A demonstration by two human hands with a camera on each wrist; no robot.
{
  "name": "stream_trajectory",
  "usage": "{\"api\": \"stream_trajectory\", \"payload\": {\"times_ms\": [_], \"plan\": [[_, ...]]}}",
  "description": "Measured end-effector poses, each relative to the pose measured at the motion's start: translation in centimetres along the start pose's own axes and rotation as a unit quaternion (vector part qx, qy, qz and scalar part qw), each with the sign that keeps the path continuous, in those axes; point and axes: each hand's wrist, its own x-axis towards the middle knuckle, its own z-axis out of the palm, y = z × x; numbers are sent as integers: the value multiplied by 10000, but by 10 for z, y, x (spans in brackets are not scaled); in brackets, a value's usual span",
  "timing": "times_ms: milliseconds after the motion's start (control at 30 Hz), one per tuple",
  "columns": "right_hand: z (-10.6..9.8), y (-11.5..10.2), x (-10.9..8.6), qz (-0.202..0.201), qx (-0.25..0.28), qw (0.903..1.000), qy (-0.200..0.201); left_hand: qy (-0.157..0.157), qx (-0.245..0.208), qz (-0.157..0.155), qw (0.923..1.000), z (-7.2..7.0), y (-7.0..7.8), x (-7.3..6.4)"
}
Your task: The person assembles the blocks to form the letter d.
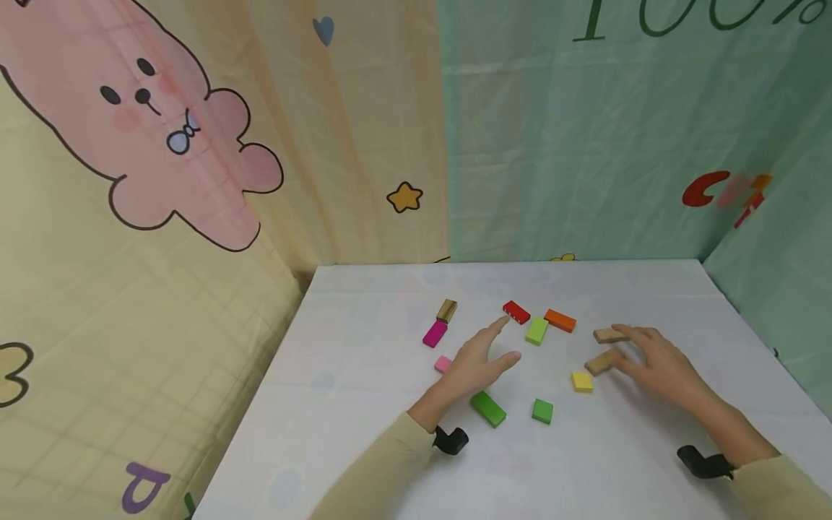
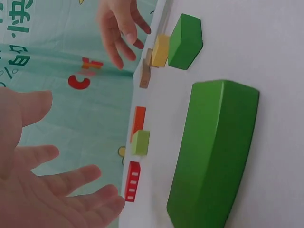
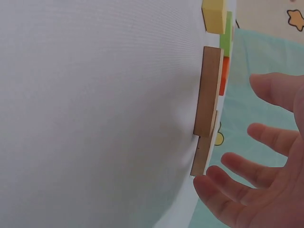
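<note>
My left hand hovers over the table with fingers spread and nothing in its grasp. A pink block peeks out beside it, and a long green block lies just below the wrist, large in the left wrist view. Its fingertips point toward a red block with white marks. My right hand, also spread and holding nothing, is above two plain wooden blocks, overlapping their right ends in the head view. A yellow block lies close to them.
Around the middle lie a lime block, an orange block and a small green block. Farther left, a magenta block meets a brown wooden block. Printed curtains stand behind the white table.
</note>
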Motion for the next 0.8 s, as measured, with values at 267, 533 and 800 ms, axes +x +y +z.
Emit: {"api": "stream_trajectory", "payload": {"times_ms": [267,533,800], "plan": [[4,1,1,-126,5,9999,-32,-350,-881,-151,9954,26,16,22],[6,2,0,1,-48,9998,-175,-584,-1394,-377,9878,49,34,41],[18,-2,0,236,-54,9994,-266,-982,-2126,-903,9680,69,33,59]]}}
